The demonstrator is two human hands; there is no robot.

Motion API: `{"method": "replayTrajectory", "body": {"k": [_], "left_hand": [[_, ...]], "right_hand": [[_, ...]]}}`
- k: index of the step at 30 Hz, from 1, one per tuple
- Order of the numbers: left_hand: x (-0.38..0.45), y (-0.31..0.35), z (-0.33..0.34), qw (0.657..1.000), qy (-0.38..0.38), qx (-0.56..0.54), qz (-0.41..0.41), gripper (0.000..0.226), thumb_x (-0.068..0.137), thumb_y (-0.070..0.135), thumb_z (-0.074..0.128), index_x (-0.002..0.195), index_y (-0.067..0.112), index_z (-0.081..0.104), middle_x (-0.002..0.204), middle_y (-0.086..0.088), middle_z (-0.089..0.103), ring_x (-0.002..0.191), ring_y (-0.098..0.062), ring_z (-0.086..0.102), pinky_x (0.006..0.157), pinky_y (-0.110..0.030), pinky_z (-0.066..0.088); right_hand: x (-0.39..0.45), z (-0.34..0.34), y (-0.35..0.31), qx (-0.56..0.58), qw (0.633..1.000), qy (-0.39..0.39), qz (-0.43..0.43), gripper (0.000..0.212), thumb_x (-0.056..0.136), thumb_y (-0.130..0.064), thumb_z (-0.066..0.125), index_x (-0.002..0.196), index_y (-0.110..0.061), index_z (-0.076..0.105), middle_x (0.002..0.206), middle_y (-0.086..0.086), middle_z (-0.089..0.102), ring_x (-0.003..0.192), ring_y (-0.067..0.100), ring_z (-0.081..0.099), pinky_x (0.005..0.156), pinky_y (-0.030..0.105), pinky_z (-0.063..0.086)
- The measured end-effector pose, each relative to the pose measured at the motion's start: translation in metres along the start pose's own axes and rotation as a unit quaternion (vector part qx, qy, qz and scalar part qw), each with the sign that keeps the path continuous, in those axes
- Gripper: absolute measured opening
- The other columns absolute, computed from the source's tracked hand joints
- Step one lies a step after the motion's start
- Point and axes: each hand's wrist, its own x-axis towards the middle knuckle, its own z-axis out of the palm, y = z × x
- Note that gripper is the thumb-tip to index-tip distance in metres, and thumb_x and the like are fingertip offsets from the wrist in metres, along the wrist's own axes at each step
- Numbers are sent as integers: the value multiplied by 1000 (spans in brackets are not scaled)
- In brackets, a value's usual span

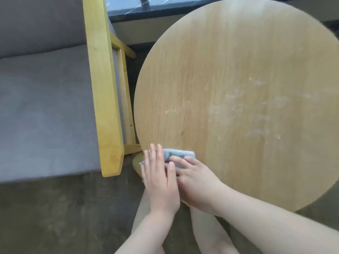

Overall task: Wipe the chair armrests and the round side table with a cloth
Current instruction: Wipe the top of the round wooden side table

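Cloth point(178, 155): folded, at near-left table point(238, 70) edge
Left hand point(158, 177): flat, pressing cloth
Right hand point(197, 182): fingers flat on cloth — not gripping

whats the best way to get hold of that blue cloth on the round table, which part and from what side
Take the cloth by its far, uncovered end, coming from above. It lies folded flat at the round table's near-left edge, with the left hand flat over its left part and the right hand's fingers on its near side, so only the far right strip is free to pinch.
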Motion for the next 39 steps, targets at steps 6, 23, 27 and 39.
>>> {"method": "replayTrajectory", "body": {"k": [6,23,27,39], "left_hand": [[14,3,0,997,-48,-18,63,60,92,48,19,150,32,15,157,20,11,143,9,3,120,-28,4],[87,-9,-30,994,-32,-39,97,59,98,39,20,154,19,14,161,9,11,145,4,2,121,-32,4],[85,-9,-37,992,-43,-62,100,58,99,39,21,154,22,12,159,13,12,145,5,3,121,-35,8],[89,3,-31,992,-29,-116,44,64,96,50,14,153,23,3,161,14,-3,144,5,-11,119,-28,-1]], "right_hand": [[32,-20,40,-10,959,83,269,53,84,-23,39,135,-30,53,143,-5,48,129,24,44,100,35,27],[62,-36,68,-77,995,-67,-23,80,77,-18,64,146,-31,25,153,-1,21,143,25,20,115,48,14],[83,-58,114,-7,958,-27,284,74,87,-12,41,149,-36,9,158,-7,4,147,21,2,118,42,3],[149,-89,140,-50,962,-74,258,69,95,-17,38,151,-35,1,160,-3,-6,146,18,-11,117,38,-6]]}}
